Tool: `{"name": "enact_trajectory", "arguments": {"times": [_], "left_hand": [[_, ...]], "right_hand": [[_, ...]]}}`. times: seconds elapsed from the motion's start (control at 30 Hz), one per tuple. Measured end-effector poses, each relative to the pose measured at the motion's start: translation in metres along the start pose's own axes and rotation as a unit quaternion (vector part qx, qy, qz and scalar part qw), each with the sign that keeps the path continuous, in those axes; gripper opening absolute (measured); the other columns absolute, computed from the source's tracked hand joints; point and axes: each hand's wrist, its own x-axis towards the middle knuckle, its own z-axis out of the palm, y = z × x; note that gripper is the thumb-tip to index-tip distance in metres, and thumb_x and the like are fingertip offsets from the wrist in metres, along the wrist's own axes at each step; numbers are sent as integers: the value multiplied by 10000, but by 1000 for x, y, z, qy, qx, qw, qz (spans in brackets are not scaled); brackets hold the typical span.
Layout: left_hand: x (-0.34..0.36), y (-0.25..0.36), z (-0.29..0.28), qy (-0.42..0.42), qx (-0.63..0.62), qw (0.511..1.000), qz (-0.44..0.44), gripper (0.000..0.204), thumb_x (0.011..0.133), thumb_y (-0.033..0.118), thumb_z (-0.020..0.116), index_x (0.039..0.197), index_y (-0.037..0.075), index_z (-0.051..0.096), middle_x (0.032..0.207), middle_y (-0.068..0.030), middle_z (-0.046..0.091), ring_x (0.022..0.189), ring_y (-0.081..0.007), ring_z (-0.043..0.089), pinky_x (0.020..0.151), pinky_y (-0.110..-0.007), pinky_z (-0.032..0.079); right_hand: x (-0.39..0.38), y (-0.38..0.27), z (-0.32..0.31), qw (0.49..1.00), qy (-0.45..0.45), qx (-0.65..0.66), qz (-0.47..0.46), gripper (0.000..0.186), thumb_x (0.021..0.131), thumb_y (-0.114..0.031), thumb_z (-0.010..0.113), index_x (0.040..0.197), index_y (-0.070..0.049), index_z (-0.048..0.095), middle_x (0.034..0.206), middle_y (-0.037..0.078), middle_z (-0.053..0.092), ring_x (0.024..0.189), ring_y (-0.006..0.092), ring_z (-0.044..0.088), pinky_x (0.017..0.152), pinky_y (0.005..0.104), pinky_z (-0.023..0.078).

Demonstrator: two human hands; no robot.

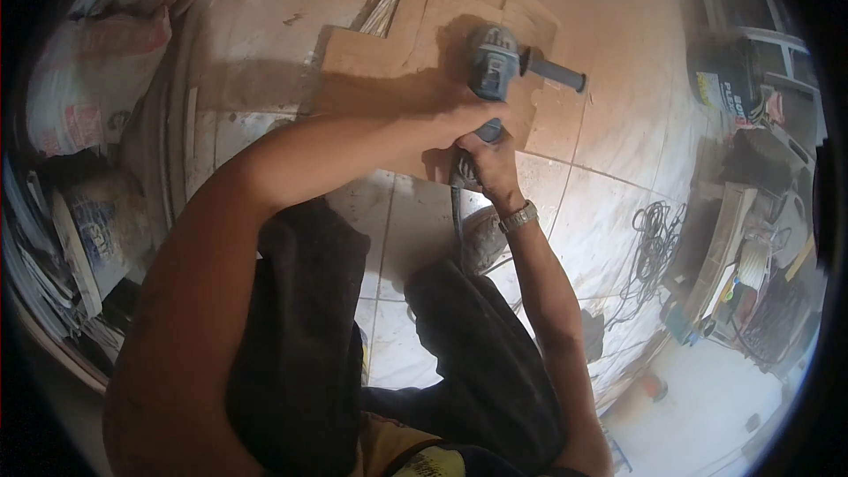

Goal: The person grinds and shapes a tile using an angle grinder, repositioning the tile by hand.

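Observation:
A blue-grey angle grinder [496, 71] is held out in front of me, its head pointing away and its black side handle [558, 75] sticking out to the right. My left hand [473, 124] is closed around the middle of its body. Behind it, my right hand [492, 163] is wrapped round the rear end, where a dark cord [457, 208] hangs down toward my knees. Under the grinder's head lies a brown, dust-covered board [380, 57] on the tiled floor. The disc cannot be made out from above.
Pale floor tiles [609, 203] surround the board. A coiled cable [654, 243] lies to the right, near a dark bag [726, 88] and piled clutter. Along the left stand filled sacks [97, 79] and stacked sheets [75, 252]. My knees are bent close behind the grinder.

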Motion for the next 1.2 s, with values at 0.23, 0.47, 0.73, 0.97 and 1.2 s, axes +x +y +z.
{"name": "enact_trajectory", "arguments": {"times": [0.23,0.47,0.73,0.97,1.2], "left_hand": [[2,15,-15,-16,-73,996,38,354,831,310,812,1068,58,733,1006,-84,715,874,-185,678,729,-358,543],[40,16,-17,-12,-17,998,54,299,847,295,810,1020,67,726,972,-63,700,848,-170,668,715,-350,541],[39,30,-23,0,-85,995,47,255,843,286,827,961,82,731,887,-39,700,778,-168,675,663,-357,552],[36,44,-14,-7,-46,998,42,225,817,294,835,890,111,727,825,-41,688,703,-147,645,616,-333,514],[35,29,-34,-19,-67,997,35,241,865,318,791,973,115,720,835,-34,683,716,-127,644,624,-295,508]], "right_hand": [[14,-14,8,999,-8,-41,4,231,887,-107,772,1089,-3,728,998,43,744,853,133,682,757,293,540],[31,-24,0,998,3,-69,7,231,892,-165,777,1054,-7,733,943,26,721,796,132,664,712,296,529],[36,-40,12,999,0,-52,-3,245,883,-165,786,1050,5,736,934,31,726,794,139,671,707,300,528],[48,-25,-3,997,33,-62,-21,249,871,-173,802,1046,-5,746,934,35,733,786,140,670,697,305,527],[41,-38,21,996,8,-91,11,292,862,-206,819,1053,7,758,937,44,740,794,151,670,708,315,531]]}}
